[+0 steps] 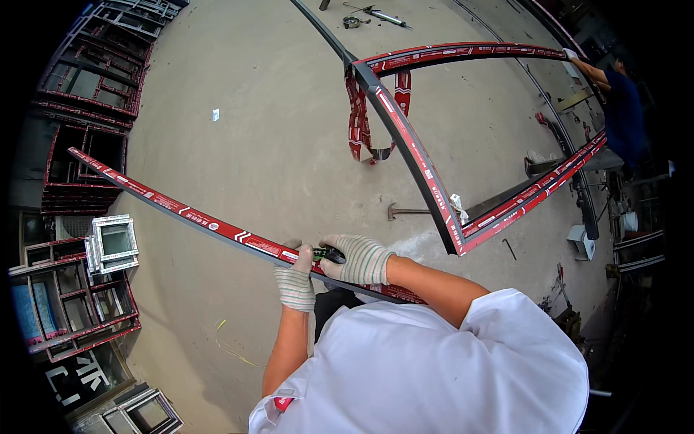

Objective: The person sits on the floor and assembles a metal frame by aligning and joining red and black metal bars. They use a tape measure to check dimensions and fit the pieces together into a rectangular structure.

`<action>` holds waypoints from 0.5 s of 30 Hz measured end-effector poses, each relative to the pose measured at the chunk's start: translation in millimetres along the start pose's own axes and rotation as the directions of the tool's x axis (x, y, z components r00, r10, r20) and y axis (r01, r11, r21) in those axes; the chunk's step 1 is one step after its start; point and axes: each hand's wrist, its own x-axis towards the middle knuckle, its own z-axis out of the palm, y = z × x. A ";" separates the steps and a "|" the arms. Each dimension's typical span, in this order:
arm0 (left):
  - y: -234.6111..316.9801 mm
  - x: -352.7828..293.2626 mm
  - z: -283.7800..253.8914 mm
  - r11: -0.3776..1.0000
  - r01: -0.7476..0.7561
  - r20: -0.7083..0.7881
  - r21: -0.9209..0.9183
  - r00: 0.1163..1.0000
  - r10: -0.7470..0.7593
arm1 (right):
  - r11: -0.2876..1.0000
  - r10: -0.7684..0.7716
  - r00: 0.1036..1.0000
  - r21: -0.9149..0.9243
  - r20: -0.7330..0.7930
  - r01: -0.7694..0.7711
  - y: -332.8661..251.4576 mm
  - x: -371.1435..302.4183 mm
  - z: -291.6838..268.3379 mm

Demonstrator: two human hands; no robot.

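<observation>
A long dark metal profile bar (195, 217) with red printed film on its face runs slantwise before me, from the far left to my lap. My left hand (295, 283), in a white knit glove with green stripes, is closed round this bar. Just beside it my right hand (358, 260), gloved the same way, is closed on a small black-and-green tool (330, 254) held at the bar's face. My fingers cover most of that tool, so its exact kind is hidden.
A large red-filmed frame (419, 155) stands ahead on the right, a co-worker (623, 108) at its far side. A hammer (406, 211), a tape measure (351, 22) and a caulking gun (387, 17) lie on the floor. Stacked window frames (94, 94) line the left.
</observation>
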 end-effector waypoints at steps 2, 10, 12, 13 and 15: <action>16.0 32.0 -9.5 1.000 0.024 0.074 -0.010 0.997 -0.023 | 1.000 0.006 0.994 0.016 -0.113 -0.005 -13.8 21.9 9.0; 62.8 150.0 -3.3 0.988 0.153 0.398 -0.021 0.908 -0.133 | 0.996 0.045 0.871 -0.047 -0.490 -0.078 -46.8 111.8 -21.9; 63.2 188.0 6.7 0.981 0.194 0.410 0.014 0.894 -0.182 | 0.993 0.036 0.827 -0.072 -0.561 -0.092 -50.7 144.6 -36.5; 61.5 206.7 11.2 0.976 0.218 0.393 0.014 0.896 -0.206 | 0.992 0.032 0.845 -0.087 -0.533 -0.092 -48.3 159.6 -46.5; 60.1 245.7 27.6 0.965 0.263 0.362 0.008 0.899 -0.248 | 0.988 0.021 0.878 -0.124 -0.479 -0.091 -40.8 190.4 -75.1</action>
